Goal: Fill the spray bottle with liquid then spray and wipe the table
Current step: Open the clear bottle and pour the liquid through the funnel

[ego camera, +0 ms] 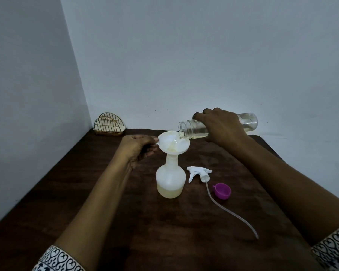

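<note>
A white spray bottle (170, 179) stands upright in the middle of the dark wooden table (86, 182), with pale yellowish liquid in its lower part. A white funnel (173, 144) sits in its neck. My left hand (138, 148) pinches the funnel's tab at the left rim. My right hand (220, 126) grips a clear plastic bottle (192, 129), tipped almost level with its open mouth over the funnel, and a thin stream of liquid runs into the funnel. The white trigger sprayer head (199, 173) lies to the right of the spray bottle, its long tube (229, 210) trailing toward me.
A purple cap (222, 190) lies open side up to the right of the sprayer head. A gold wire napkin holder (109, 125) with white napkins stands at the table's far left corner against the wall. Walls close in the table at the back and left.
</note>
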A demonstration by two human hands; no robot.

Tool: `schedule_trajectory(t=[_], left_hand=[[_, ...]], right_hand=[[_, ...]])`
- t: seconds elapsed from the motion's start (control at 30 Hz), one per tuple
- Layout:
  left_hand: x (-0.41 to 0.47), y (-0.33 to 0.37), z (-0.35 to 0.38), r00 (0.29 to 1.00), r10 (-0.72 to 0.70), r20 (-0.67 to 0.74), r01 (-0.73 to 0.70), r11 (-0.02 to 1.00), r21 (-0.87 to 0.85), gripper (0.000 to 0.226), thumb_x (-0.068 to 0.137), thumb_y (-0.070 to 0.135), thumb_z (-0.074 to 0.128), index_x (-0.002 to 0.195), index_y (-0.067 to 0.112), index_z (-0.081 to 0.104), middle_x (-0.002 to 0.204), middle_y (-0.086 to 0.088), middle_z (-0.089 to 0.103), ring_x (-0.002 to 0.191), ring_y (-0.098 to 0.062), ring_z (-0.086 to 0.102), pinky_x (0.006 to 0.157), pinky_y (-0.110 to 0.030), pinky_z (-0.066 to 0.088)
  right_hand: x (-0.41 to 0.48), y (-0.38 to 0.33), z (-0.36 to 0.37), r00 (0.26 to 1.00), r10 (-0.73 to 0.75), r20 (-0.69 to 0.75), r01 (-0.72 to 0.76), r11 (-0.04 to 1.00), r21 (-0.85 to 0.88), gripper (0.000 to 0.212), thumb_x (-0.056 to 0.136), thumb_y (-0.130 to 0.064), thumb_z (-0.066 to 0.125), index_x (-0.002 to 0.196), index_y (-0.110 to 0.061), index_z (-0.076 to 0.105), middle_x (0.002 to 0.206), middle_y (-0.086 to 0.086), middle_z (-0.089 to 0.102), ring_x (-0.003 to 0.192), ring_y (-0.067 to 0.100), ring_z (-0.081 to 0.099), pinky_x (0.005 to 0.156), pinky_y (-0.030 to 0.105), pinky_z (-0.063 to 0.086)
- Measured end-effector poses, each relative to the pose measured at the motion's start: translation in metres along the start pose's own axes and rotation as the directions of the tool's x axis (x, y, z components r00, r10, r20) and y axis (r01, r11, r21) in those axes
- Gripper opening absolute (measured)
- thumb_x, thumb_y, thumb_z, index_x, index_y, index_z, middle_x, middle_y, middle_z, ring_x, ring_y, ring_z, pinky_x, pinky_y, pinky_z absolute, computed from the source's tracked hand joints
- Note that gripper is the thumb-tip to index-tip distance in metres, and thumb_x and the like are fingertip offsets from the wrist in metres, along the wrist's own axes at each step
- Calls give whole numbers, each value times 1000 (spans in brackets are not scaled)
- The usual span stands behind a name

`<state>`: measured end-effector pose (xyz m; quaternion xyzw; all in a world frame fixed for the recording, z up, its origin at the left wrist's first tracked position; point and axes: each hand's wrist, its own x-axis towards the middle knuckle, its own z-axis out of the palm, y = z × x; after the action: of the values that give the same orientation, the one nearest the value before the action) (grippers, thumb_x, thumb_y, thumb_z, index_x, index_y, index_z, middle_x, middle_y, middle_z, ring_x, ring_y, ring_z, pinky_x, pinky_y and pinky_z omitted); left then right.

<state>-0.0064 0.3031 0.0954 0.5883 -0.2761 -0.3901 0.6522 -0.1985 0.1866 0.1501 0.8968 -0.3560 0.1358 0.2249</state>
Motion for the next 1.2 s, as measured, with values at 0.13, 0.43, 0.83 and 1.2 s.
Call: schedule_trajectory(t=[0.13,0.43,0.83,1.2], left_hand=[[0,0,-1,1000,3,5,-3,1000,-2,5,80,1,68,77,4,70,52,-3,67,45,-8,63,46,-17,52],[-1,0,1,1000,3,3,-3,1000,-11,6,81,1,67,75,4,69,50,-1,66,44,-6,62,47,-16,52],[0,0,0,1000,-2,1,2,1000,-15,3,80,2,68,77,3,69,51,-2,66,45,-7,63,45,-16,51],[0,-1,1,1000,0,0,0,1000,-21,6,81,2,67,76,4,69,50,-1,66,44,-6,62,44,-15,50]], right_hand=[[0,2,-2,1000,1,-10,-1,1000,-1,58,78,-12,68,130,-26,45,115,0,58,103,24,55,62,30,32],[4,3,-6,1000,8,-12,-8,1000,-14,57,78,-10,67,129,-26,46,112,0,58,101,24,56,61,30,31],[1,1,-5,1000,22,10,-23,999,22,57,77,-20,70,128,-28,47,112,-2,60,99,22,58,63,29,32],[-22,7,15,989,98,111,-121,967,223,54,70,-36,73,117,-26,50,109,-3,63,98,23,58,68,28,34]])
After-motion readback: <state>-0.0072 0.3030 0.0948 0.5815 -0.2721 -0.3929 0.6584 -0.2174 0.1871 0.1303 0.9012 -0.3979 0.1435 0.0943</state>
